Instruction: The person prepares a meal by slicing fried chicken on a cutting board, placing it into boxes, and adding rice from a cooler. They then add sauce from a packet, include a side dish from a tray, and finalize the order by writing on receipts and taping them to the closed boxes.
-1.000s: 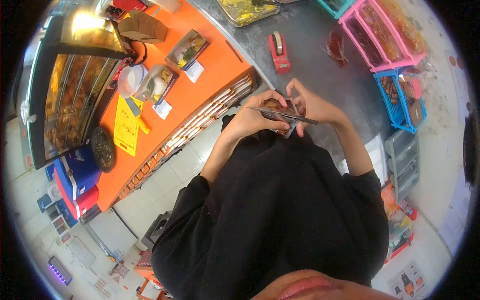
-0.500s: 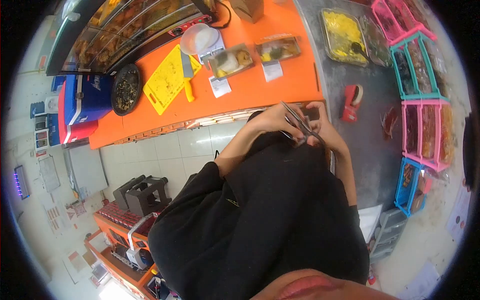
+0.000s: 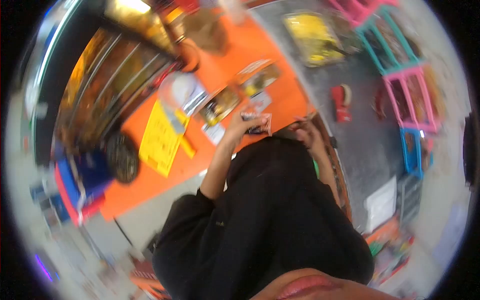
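My left hand (image 3: 237, 128) is closed on a small dark sachet with pinkish edges (image 3: 259, 123), over the near edge of the orange counter. Just beyond it stand two open food boxes, a nearer one (image 3: 220, 106) and a farther one (image 3: 261, 80). White slips of paper lie by them, one (image 3: 214, 133) left of my hand and another (image 3: 260, 101) above it. My right hand (image 3: 311, 136) is at the counter's corner on the right, its fingers bent and smeared by motion. Whether it holds anything cannot be made out.
On the orange counter (image 3: 280, 107) lie a yellow cutting board (image 3: 159, 142) with a knife (image 3: 186, 146), a clear bowl (image 3: 175, 92) and a dark round pan (image 3: 123, 157). A glass food warmer stands behind. The grey counter holds a red tape dispenser (image 3: 342, 104), a yellow food tray (image 3: 311, 37) and coloured baskets.
My hands have moved apart from a thin metallic tool they held together. The left is now over the counter with the sachet. The view has turned and shifted.
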A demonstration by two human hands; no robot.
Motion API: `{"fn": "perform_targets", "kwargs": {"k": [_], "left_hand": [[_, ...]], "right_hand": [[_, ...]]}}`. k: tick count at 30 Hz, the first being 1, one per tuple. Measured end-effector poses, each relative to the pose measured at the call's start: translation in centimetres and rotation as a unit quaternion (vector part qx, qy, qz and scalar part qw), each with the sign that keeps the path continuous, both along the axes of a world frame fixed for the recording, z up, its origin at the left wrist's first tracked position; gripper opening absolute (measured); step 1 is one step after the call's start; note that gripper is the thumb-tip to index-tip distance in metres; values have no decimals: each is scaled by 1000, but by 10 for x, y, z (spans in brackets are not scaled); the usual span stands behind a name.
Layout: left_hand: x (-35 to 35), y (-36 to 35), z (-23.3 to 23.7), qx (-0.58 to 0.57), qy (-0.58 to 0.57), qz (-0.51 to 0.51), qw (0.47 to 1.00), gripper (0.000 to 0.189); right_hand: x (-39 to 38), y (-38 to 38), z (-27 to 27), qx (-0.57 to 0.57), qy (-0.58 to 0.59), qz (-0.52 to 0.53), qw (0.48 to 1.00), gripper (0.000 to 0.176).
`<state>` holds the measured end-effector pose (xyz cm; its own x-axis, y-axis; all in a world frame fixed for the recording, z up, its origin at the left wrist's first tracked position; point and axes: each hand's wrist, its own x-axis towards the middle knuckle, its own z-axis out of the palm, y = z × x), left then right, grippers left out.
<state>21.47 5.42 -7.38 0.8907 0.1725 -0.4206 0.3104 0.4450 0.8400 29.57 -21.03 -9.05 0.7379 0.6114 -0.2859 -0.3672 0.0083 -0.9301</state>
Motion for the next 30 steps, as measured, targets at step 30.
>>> {"fn": "perform_targets", "kwargs": {"k": [30], "left_hand": [[608,-374,-82,81,-241,-227,940,71]], "right_hand": [[161,-327,-116,-533,-13,-537,653,50]]}}
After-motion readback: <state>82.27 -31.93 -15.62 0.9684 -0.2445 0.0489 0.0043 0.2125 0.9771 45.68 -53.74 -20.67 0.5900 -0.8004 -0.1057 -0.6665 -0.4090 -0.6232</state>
